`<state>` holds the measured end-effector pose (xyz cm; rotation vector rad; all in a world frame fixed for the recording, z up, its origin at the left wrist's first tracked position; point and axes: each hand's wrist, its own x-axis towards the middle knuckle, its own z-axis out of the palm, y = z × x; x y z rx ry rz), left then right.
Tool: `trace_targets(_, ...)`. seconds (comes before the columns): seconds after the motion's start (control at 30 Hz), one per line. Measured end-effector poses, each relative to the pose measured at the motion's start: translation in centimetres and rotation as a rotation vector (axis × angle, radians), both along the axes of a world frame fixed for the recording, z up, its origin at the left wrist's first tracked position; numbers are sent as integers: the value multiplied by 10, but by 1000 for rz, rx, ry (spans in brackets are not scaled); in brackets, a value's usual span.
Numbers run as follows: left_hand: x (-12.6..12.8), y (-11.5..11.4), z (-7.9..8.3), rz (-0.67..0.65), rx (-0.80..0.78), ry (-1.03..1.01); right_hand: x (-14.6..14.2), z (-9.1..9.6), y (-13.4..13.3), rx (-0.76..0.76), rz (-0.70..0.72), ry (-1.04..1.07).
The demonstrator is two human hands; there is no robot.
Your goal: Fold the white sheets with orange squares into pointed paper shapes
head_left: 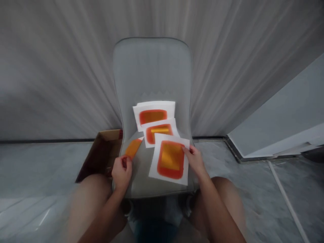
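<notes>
Three white sheets with orange-red patches lie on the seat of a grey chair [152,71]. The nearest sheet [169,160] carries a gold square, and my right hand [195,161] rests on its right edge with the fingers pressed to the paper. The middle sheet [160,132] has a small gold strip on it. The far sheet [154,114] shows only the orange patch. My left hand [122,172] is closed in a pinch on the lower end of a gold-orange foil strip [133,147] at the seat's left side.
An open brown cardboard box [101,153] stands on the floor left of the chair. Grey curtains hang behind. A pale slanted panel [278,125] stands at the right. My knees flank the chair's front edge.
</notes>
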<state>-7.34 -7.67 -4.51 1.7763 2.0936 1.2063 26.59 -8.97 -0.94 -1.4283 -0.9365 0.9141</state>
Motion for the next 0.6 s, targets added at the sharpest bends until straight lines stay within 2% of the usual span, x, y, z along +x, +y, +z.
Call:
trace_targets(0.17,7,-7,6,-233,123,-1,-11,46,-25,280,-87,-122)
trace_targets(0.27,19,-16,13,-384,166,-117,-23,56,-47,437,119,-321)
trace_targets(0.37,24,-24,17,-511,175,-166,-36,43,-70,509,300,-453)
trace_targets(0.47,16,-28,12,-610,129,-59,-43,18,-94,486,397,-537)
trace_targets(0.6,1,-29,-2,-766,54,110,-37,-8,-119,418,436,-594)
